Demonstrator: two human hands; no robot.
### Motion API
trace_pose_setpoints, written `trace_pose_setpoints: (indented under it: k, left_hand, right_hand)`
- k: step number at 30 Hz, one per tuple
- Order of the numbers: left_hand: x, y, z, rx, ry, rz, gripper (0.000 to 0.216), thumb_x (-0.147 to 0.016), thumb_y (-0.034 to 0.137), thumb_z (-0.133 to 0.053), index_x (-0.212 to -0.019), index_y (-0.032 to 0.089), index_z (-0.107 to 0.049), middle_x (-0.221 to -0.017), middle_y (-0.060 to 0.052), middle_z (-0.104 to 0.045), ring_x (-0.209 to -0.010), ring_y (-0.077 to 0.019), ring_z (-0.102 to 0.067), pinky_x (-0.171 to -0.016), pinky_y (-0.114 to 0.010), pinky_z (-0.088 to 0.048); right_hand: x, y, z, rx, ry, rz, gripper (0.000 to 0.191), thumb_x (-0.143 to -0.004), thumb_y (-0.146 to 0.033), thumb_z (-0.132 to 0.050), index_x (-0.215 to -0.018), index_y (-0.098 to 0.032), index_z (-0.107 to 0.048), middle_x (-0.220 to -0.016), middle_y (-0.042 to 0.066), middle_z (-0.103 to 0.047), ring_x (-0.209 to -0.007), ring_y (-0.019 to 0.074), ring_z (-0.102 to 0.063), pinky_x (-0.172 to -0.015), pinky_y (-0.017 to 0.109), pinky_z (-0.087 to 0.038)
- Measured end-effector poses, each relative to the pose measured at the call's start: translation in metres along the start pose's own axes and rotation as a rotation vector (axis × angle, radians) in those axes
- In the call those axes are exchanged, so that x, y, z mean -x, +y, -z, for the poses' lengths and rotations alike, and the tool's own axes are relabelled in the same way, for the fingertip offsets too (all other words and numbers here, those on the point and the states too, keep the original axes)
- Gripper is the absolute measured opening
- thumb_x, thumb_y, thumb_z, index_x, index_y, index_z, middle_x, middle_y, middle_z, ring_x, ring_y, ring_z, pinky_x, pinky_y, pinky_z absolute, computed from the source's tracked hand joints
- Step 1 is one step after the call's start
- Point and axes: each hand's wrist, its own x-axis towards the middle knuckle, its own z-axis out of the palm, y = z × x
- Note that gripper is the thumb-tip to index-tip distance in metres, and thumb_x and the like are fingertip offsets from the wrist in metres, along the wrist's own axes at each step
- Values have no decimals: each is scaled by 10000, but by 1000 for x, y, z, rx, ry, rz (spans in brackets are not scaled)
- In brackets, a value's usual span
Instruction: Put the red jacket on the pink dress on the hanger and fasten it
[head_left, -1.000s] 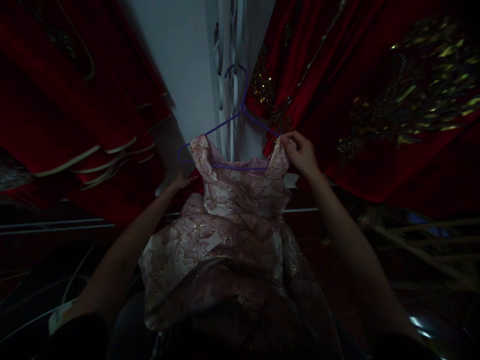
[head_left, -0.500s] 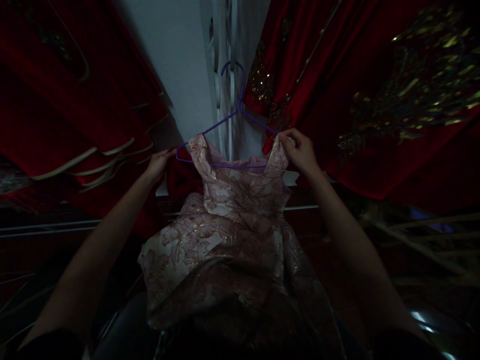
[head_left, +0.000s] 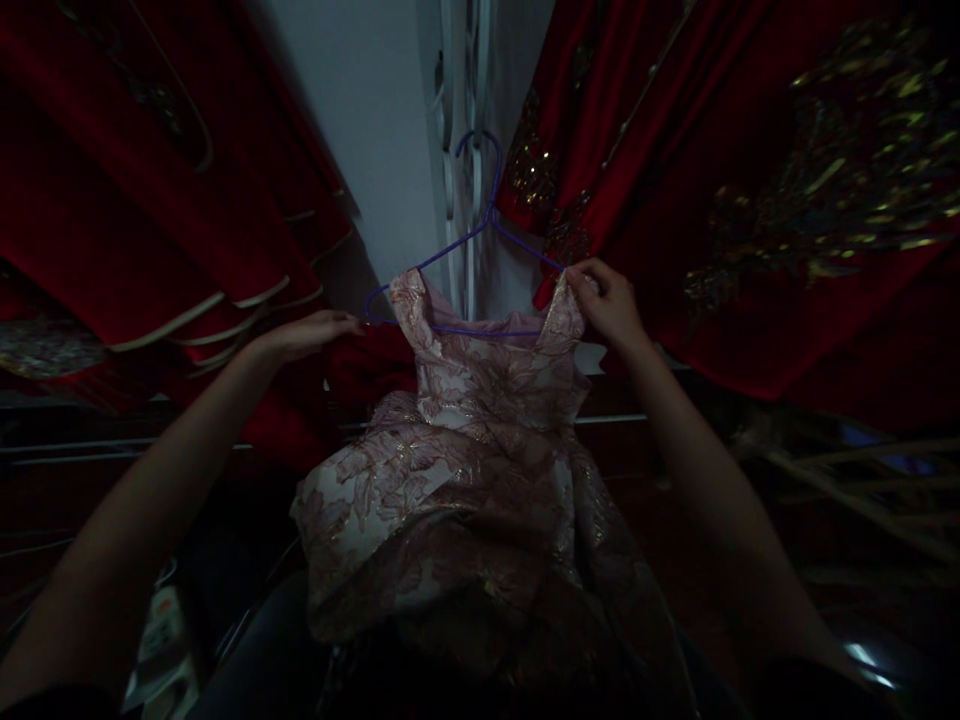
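Observation:
A pink and white brocade dress (head_left: 499, 375) with metallic threads hangs from a thin purple hanger (head_left: 457, 243) in front of me. Its two shoulder straps sit over the hanger's arms, and the skirt bunches toward my lap. My right hand (head_left: 609, 300) pinches the strap on the right where it meets the hanger. At the other side, my left hand (head_left: 319, 332) has its fingers stretched toward the hanger's left end, holding nothing that I can see. Dim light hides whether its fingertips touch the hanger.
Red garments with pale trim (head_left: 187, 250) hang on the left; red cloth with gold sequins (head_left: 840, 170) hangs on the right. Behind the hanger hook stand white metal bars (head_left: 450, 170) and a pale wall (head_left: 360, 110). Slatted pieces (head_left: 855, 480) lie in shadow at right.
My left hand has moved closer to the hanger's left end, its fingers straighter. The dress and hanger appear slightly farther right in view. My right hand keeps its pinch on the strap.

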Motion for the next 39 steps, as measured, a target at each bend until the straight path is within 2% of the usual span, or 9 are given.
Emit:
trace_pose_setpoints:
  k: [6,9,14,18,22,26,31,35,39]
  left_hand:
    - [2,-4,-11,-318,-86,-160,324,-504,441,-805,-709,207,-715,-641,-10,-686,-561,-181,-615,-488,-253,-465]
    - [-7,-9,-13,-267,-2,-120,337,-558,496,-766,-708,199,-710,-610,4,-668,-525,-148,-571,-481,-237,-433]
    - [-30,-3,-14,74,161,-71,387,-572,407,-783,-857,160,-692,-721,23,-679,-683,-135,-594,-676,-252,-476]
    - [-42,29,-16,291,325,-83,307,-658,250,-712,-940,139,-660,-728,16,-657,-708,-143,-585,-721,-308,-481]
    - [-30,74,-22,30,532,-309,199,-682,173,-663,-869,129,-615,-732,4,-621,-680,-127,-533,-663,-276,-453]
    - [-8,119,-45,-164,556,-480,148,-706,161,-659,-792,145,-540,-729,4,-606,-682,-114,-501,-678,-265,-455]
    - [-4,166,-84,-9,523,-647,92,-771,97,-551,-804,171,-507,-836,3,-659,-747,-103,-537,-758,-278,-480]
    - [-9,173,-95,-126,436,-671,185,-774,139,-552,-960,144,-554,-893,-50,-661,-866,-164,-605,-808,-313,-476]
    - [-2,156,-78,-446,502,-616,302,-743,306,-628,-991,134,-619,-911,-94,-660,-993,-262,-596,-858,-352,-442]
  right_hand:
    - [0,1,-1,-3,2,11,349,-864,-532,-487,-829,-215,-630,-746,2,-644,-676,152,-565,-628,272,-440]
    - [0,2,-1,0,-2,12,348,-864,-530,-490,-829,-212,-629,-748,1,-641,-678,147,-567,-630,264,-437]
    - [1,-2,1,26,-17,-5,371,-871,-544,-470,-842,-208,-626,-724,2,-628,-655,143,-561,-606,255,-422]
    - [5,-13,5,87,-5,17,397,-885,-565,-434,-852,-216,-621,-749,14,-640,-681,157,-580,-629,269,-425]
    - [14,-30,8,168,21,34,389,-891,-563,-430,-859,-225,-619,-762,32,-646,-730,179,-599,-675,291,-429]
    - [21,-43,8,212,41,31,388,-899,-558,-413,-865,-228,-614,-777,34,-640,-750,186,-600,-687,300,-425]
    - [25,-51,6,210,1,36,381,-913,-541,-389,-868,-232,-609,-780,30,-643,-755,179,-602,-659,286,-418]
    - [26,-50,5,228,12,14,385,-909,-556,-390,-875,-241,-608,-777,26,-651,-742,177,-601,-633,276,-405]
    - [22,-42,4,186,13,-1,407,-888,-591,-407,-855,-238,-608,-767,14,-650,-718,171,-596,-624,266,-398]
